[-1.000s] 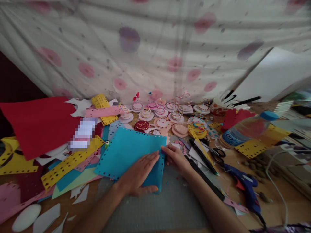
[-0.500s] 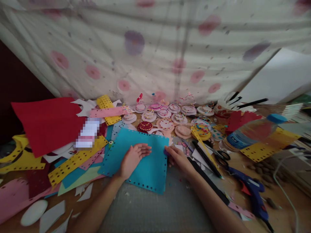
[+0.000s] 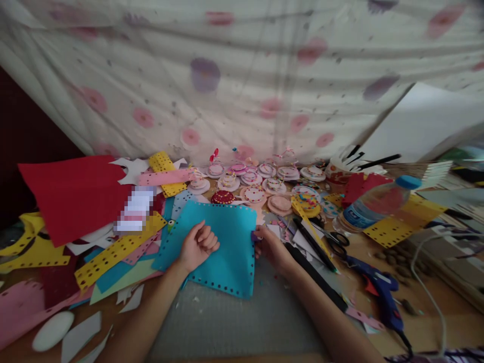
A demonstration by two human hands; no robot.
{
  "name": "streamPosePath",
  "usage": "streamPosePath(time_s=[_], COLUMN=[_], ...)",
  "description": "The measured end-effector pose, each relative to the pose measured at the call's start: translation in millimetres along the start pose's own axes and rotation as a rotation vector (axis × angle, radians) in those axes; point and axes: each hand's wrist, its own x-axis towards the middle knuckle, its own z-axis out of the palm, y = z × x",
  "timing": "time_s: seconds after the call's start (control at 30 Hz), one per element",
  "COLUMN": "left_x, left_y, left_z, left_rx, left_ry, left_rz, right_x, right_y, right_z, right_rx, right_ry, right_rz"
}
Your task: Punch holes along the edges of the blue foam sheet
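Observation:
A turquoise foam sheet with punched holes along its edges lies on a grey mat in front of me. My left hand rests on the sheet's left part with its fingers curled in, and nothing shows inside them. My right hand is at the sheet's right edge, fingers pinched on that edge near a small purple bit.
Yellow punched strips, a red sheet and pink scraps lie at the left. Several small decorated round pieces stand behind the sheet. Scissors, a blue glue gun, a water bottle and a cup of tools are at the right.
My left hand has drawn back from the sheet's right side to its left part and curled from flat into a loose fist. The sheet now lies spread flat.

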Motion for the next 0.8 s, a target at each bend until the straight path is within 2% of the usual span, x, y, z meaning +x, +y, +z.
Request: streamPosePath(time_s=[0.27,0.47,0.67,0.8], left_x=[-6.3,-27.3,-74.6,-109.0], left_y=[-5.8,-12.7,-22.7,-26.2], left_z=[2.4,19.7,42.6,49.5], left_rx=[0.097,0.142,0.167,0.230], left_ry=[0.033,-0.016,-0.139,-0.261], left_rz=[-0.005,-0.039,-0.287,-0.584], right_x=[-11.1,-33.0,-47.8,-50.9], right_y=[3.6,6.7,4.6,-2.8], right_z=[4.3,-4.1,-4.9,5.2], right_rx=[0.028,0.134,0.283,0.347], right_ry=[-0.002,0.094,0.174,0.178], right_rz=[0.055,0.120,0.178,0.166])
